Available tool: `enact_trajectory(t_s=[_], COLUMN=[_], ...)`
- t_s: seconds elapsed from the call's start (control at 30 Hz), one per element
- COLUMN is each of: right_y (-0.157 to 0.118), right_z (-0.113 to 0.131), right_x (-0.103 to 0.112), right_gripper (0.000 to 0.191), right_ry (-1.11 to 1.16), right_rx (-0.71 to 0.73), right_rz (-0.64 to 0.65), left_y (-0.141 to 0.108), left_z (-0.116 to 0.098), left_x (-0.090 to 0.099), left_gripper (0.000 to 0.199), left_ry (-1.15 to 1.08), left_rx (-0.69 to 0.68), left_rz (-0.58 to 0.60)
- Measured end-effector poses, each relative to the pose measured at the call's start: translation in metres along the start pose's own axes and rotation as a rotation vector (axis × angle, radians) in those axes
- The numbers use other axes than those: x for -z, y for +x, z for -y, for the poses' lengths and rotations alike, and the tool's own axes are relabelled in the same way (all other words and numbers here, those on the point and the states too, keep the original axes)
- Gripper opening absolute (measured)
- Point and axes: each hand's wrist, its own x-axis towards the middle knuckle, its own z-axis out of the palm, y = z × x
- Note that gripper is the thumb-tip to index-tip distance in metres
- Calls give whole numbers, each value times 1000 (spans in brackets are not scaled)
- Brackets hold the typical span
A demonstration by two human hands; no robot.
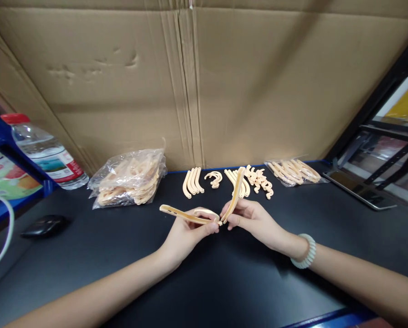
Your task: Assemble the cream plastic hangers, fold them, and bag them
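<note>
My left hand (193, 230) is closed on a long, slightly curved beige plastic arm (179, 214) with small slots near its free end, like part of a folding clothes hanger. A paler curved piece (206, 212) also shows at these fingers; its kind is partly hidden. My right hand (250, 218) pinches a second curved beige plastic arm (236, 193), tilted upward. The lower ends of both arms come close together between my fingertips, above the black table (204, 282). Whether they are joined, I cannot tell.
Behind my hands lie curved strips (193, 182), hook-shaped pieces (214, 178) and small wavy pieces (260, 180). Bagged parts (128, 180) sit left, another bag (294, 172) right. A mouse (45, 226), water bottle (49, 152) and flat tablet-like device (359, 187) stand around; cardboard (121, 91) rises behind.
</note>
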Motion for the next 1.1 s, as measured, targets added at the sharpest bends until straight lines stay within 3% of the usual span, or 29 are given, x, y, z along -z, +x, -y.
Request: enact_trajectory(t_s=[0.2, 0.63, 1.1], right_y=[1, 1, -2], right_z=[-4, -2, -1], right_x=[1, 0, -9], right_gripper=[11, 12, 10], right_ry=[-24, -12, -57], right_rx=[35, 28, -7], right_rz=[64, 57, -19], left_y=[0, 1, -3], left_z=[0, 1, 1], left_x=[2, 2, -3], left_gripper=[9, 9, 12], left_ry=[82, 60, 55], left_rx=[-42, -35, -34], left_rz=[34, 61, -29])
